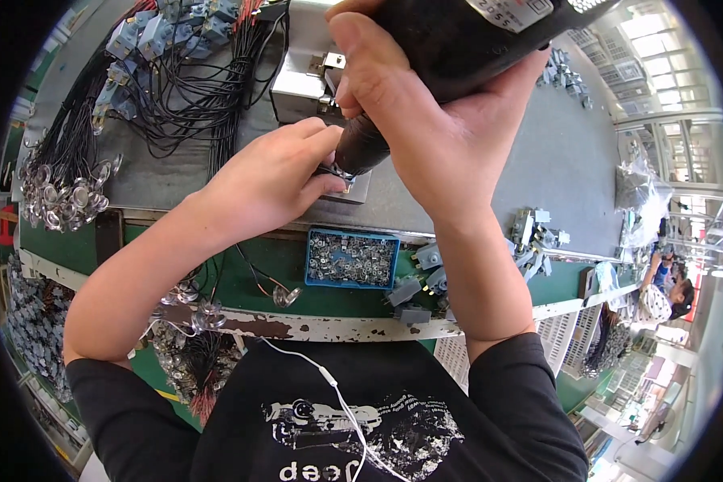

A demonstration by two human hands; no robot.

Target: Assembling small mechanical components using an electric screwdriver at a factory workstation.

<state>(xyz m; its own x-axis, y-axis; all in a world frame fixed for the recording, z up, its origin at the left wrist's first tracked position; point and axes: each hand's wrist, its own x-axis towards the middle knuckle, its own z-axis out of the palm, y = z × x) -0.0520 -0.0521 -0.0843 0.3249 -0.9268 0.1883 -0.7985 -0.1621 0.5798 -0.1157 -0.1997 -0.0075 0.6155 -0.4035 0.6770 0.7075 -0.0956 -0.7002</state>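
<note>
Right hand point(434, 120), closest to the lens, is clamped around a black power screwdriver point(458, 40), tip down on a small metal part point(344, 178) the left hand point(273, 181) pinches on the grey worktop point(554, 161). Fastening seems underway; next needs steady downward pressure. Blue tray of fasteners point(352, 259) sits nearer.

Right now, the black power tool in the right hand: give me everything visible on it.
The power screwdriver is a thick black body, plastic by its look, with a pale label near its upper end, partly cut off by the picture's top edge. It tilts down-left to a dark rounded nose. The right hand wraps around it; the left hand pinches a small metal part at its tip.
</note>
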